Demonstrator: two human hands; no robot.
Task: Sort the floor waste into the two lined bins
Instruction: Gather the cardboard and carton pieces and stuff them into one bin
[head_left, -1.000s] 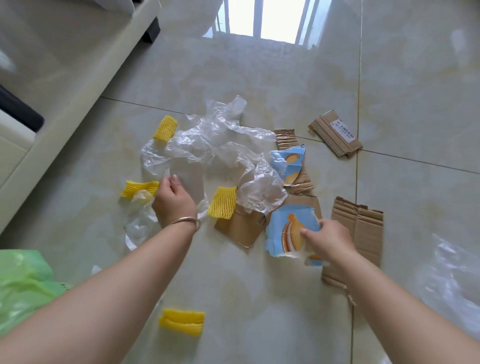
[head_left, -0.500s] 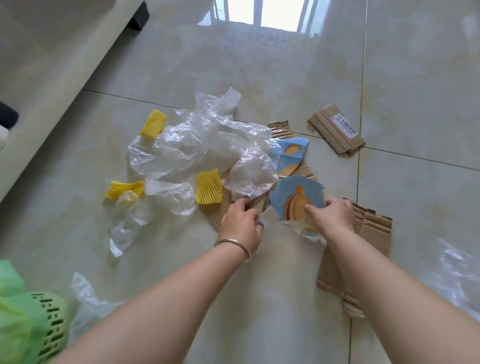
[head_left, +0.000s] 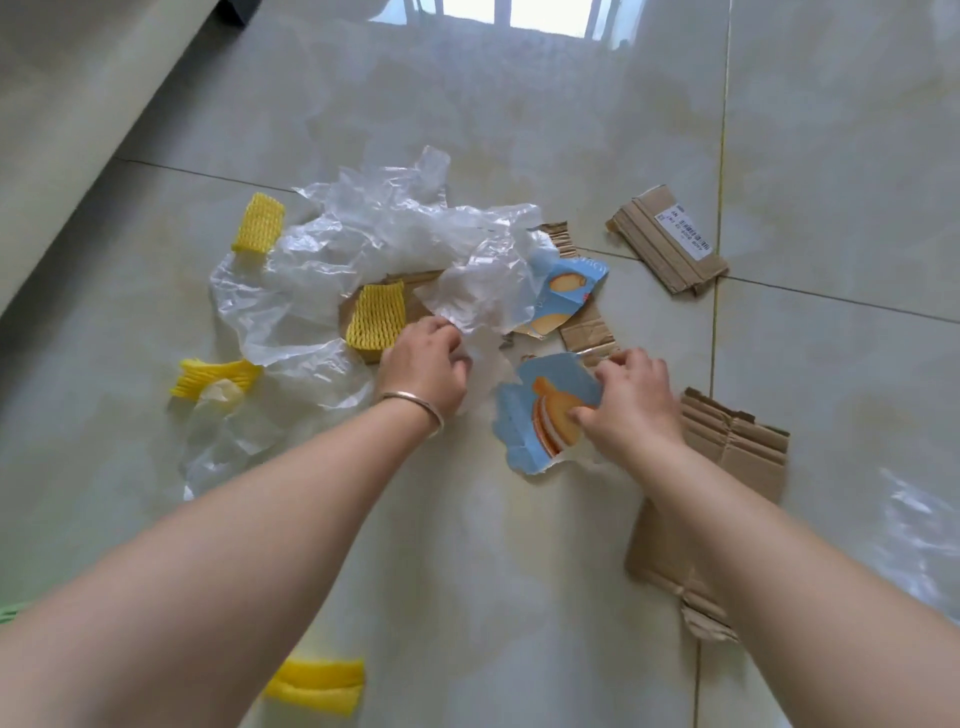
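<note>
The right hand (head_left: 631, 400) pinches the torn blue biscuit card (head_left: 540, 415); it looks light and stiff, best held by an edge. Just left of it, the left hand (head_left: 423, 364) grasps clear plastic film (head_left: 374, 244), probably limp and slippery.

- Glossy pale tile floor (head_left: 519, 597) is lying under me, with dark grout lines crossing it.
- A bright window reflection (head_left: 519, 15) is glaring off the tiles at the far edge.
- A pale furniture edge (head_left: 78, 104) is running diagonally along my far left.
- A thin metal bangle (head_left: 415, 405) is sitting on my wrist.
</note>
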